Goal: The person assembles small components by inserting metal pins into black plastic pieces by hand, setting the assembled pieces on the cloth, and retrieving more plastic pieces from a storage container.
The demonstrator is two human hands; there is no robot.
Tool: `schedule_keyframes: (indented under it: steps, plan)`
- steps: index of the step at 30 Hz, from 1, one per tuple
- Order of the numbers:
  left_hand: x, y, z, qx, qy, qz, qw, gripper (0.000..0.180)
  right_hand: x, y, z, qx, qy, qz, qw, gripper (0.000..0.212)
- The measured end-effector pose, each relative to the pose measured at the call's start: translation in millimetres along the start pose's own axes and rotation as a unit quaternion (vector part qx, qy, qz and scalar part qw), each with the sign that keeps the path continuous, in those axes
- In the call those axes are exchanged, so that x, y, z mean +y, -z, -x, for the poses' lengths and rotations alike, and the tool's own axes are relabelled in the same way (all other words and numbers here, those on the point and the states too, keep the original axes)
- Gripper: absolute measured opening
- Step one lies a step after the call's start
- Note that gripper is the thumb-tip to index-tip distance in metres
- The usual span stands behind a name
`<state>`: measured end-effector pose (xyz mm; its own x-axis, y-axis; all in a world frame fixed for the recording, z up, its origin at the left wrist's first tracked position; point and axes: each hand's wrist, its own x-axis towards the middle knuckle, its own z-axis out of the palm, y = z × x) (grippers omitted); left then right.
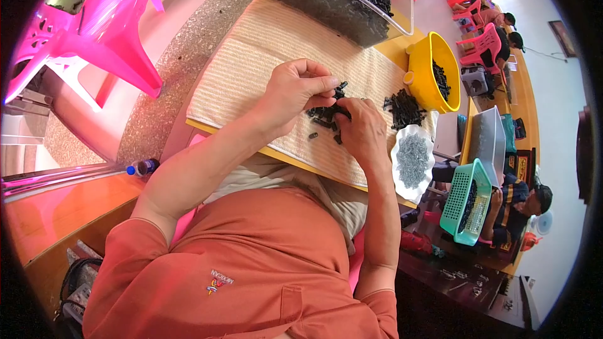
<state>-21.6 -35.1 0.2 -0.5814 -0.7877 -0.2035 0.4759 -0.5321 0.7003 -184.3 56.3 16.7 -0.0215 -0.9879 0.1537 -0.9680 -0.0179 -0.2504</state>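
My left hand (295,93) is held over the towel with thumb and forefinger pinched together; whatever is between the fingertips is too small to make out. Just right of it, my right hand (364,127) bends its fingers down among small black tube-like pieces (323,115), its fingertips against a black piece. A single short black piece (313,135) lies apart, nearer to me. Beyond my right hand is a second heap of longer black pieces (404,110). Beside my right wrist sits a white scalloped dish (429,158) full of tiny clear-grey parts.
A clear bin (352,28) of black pieces stands at the far edge of the striped towel (251,56). A yellow basket (418,66) is at the right. Farther right, a person (518,204) sits by a green basket (480,176). Pink chairs (125,22) stand left.
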Motion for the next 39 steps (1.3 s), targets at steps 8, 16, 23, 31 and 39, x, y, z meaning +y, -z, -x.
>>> schedule_keyframes:
  steps: [8,16,23,31,39]
  plan:
    - [2.0,-2.7,1.5,0.004,-0.001,0.002,1.000,0.011,6.1,-2.9,3.0,0.078,0.034,-0.034,0.996,0.017]
    - [0.5,-2.2,2.2,-0.008,0.002,-0.003,1.000,0.011,10.4,-2.1,5.9,0.109,0.082,-0.078,0.988,0.017]
    - [-0.9,-3.8,4.9,-0.016,0.012,-0.002,1.000,0.011,13.4,-7.9,8.1,0.133,0.007,-0.187,0.973,0.014]
    - [-6.5,-2.8,4.6,-0.040,0.012,-0.025,0.999,0.011,26.3,-12.6,17.2,0.167,-0.055,-0.307,0.935,0.016]
    - [-7.9,-5.6,3.4,-0.063,0.026,-0.058,0.996,0.010,24.8,-11.2,22.7,0.167,-0.115,-0.472,0.858,0.019]
